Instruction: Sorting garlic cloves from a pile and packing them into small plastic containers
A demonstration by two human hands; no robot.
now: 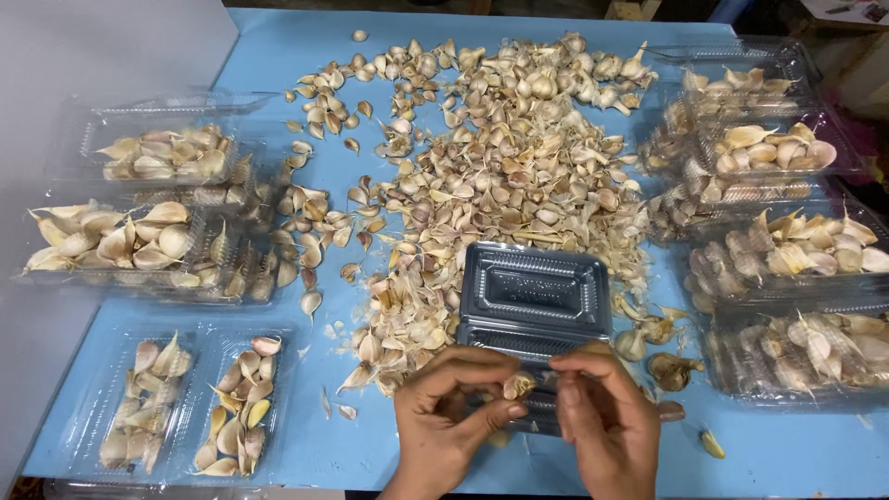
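Both hands meet over an empty clear plastic box (534, 289) on the blue table (278, 56). The left hand (443, 407) pinches a garlic clove (518, 385) with thumb and fingers. The right hand (602, 412) touches it with pressed-together fingertips. A big garlic pile (500, 157) lies behind.

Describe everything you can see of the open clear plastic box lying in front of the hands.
The open clear plastic box is a hinged clamshell of thin, glossy transparent plastic that looks dark grey-blue over the blue table. Its two ribbed rectangular halves lie flat and open, one behind the other, and both look empty. It sits at the near edge of the pile of garlic cloves, with papery skins touching its left and far sides. The left hand and right hand hold one garlic piece above its near half.
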